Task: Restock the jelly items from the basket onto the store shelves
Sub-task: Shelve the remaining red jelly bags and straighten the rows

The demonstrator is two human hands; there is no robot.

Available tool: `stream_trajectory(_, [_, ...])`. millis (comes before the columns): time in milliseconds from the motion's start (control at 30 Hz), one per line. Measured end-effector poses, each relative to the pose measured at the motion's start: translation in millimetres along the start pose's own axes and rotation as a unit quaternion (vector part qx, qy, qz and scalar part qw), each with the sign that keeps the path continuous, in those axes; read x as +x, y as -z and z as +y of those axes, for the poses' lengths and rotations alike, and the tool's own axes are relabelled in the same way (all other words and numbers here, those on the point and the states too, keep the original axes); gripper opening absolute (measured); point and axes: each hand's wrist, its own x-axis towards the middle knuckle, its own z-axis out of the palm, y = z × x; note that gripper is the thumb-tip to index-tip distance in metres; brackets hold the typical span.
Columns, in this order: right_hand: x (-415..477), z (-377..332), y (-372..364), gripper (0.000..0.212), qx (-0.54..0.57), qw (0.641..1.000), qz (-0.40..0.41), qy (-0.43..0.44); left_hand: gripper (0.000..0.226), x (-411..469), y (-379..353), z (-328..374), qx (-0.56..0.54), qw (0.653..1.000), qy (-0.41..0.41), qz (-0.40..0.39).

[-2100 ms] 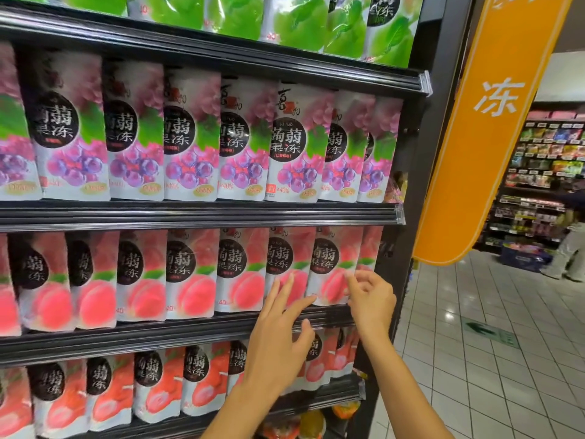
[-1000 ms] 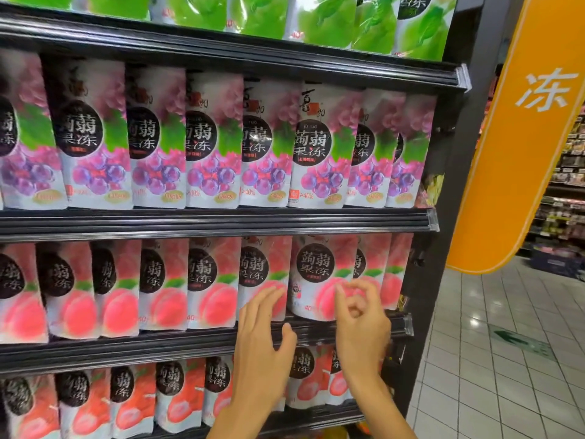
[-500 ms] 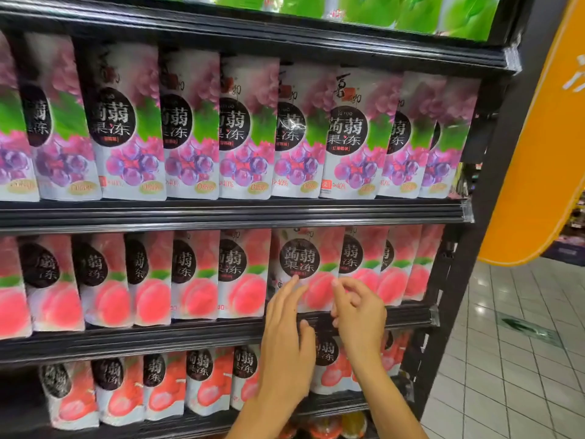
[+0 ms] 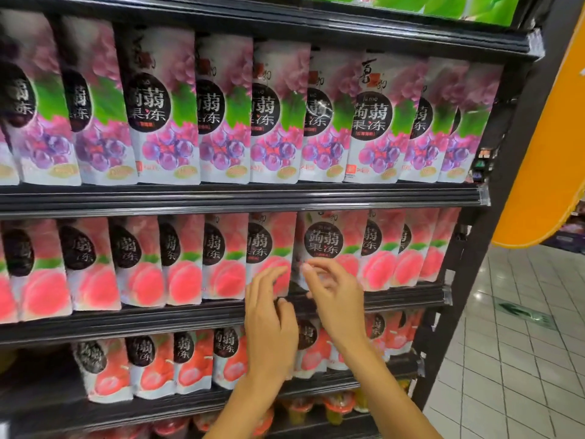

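Store aisle: black shelf unit, white tiled floor to the right, orange hanging sign at the right edge. Top shelf holds green pouches, mostly cut off. Below is a full row of grape jelly pouches, upright and overlapping. Next shelf down has a row of peach jelly pouches, upright, most angled sideways. One front-facing peach pouch stands toward the right of that row, label square to the camera. Another row of red-pink pouches sits lower, with jelly cups on the bottom shelf, partly hidden.

Both hands are up at the peach row, close together. Left hand has its fingers fairly straight and spread, tips over the lower part of the pouch just left of the front-facing one, palm in front of the shelf rail. It holds nothing. Right hand has fingers loosely curled, fingertips at the lower left edge of the front-facing peach pouch. Motion blur there, so I can't tell if it pinches the pouch or only touches it.
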Motion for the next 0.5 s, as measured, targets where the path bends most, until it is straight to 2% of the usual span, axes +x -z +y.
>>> stream_trajectory(167, [0, -7, -28, 0.025, -0.052, 0.999, -0.007, -0.011, 0.045, 11, 31, -22, 0.050, 0.997, -0.026, 0.053])
stream_trajectory(233, [3, -8, -33, 0.020, -0.052, 0.998, 0.006, -0.023, 0.047, 19, 39, -31, 0.095, 0.991, -0.052, 0.075])
stream_trajectory(333, [5, -8, -36, 0.008, -0.031, 0.998, 0.022, -0.040, 0.049, 29, 45, -41, 0.145, 0.985, -0.071, 0.066])
stream_trajectory(500, [6, -1, -23, 0.014, -0.062, 0.994, 0.075, -0.049, 0.046, 35, 47, -50, 0.174, 0.980, -0.073, 0.067])
